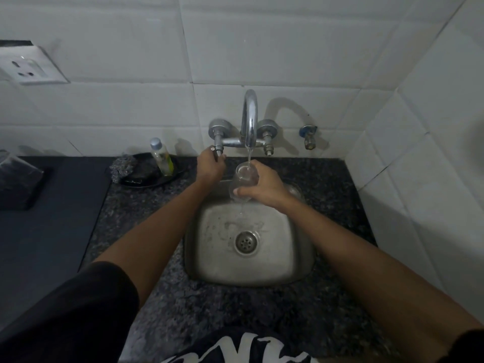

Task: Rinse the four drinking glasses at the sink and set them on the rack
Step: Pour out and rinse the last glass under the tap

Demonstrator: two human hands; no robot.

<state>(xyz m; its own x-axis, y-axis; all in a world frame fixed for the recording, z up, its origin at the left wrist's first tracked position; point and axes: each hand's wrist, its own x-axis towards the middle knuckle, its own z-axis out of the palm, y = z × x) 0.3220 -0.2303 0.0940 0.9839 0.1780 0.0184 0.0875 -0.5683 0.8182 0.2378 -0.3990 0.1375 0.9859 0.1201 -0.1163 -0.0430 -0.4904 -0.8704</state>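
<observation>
- We see one clear drinking glass (pixel 242 180) held over the back part of the steel sink (pixel 298 260), tilted, its mouth turned up toward the spout.
- A thin stream of water (pixel 249 154) falls from the spout into the mouth of the glass, and a trickle runs off the glass's lower end down toward the basin.
- Our right hand (pixel 262 186) grasps the glass, fingers wrapped round its body from the right, with one fingertip showing at the lower end.
- Our left hand (pixel 210 165) is clenched round the left tap handle (pixel 218 150), fingers curled over it.
- The chrome faucet (pixel 250 119) is fixed to the white tiled wall (pixel 131 100), with a second handle to the right of the spout and a separate small valve (pixel 309 136) farther right on the wall.
- The drain (pixel 247 242) sits in the middle of the basin, below and nearer to us than the glass.
- The sink is set into a dark speckled stone counter (pixel 146 205).
- Left of the tap, on the counter, a dark dish (pixel 157 176) holds a small clear bottle (pixel 162 157) with yellowish liquid and a steel scrubber (pixel 121 166).
- At the far left a wall socket (pixel 31 66) is mounted on the tiles.
- We cannot make out other glasses or a rack here.
</observation>
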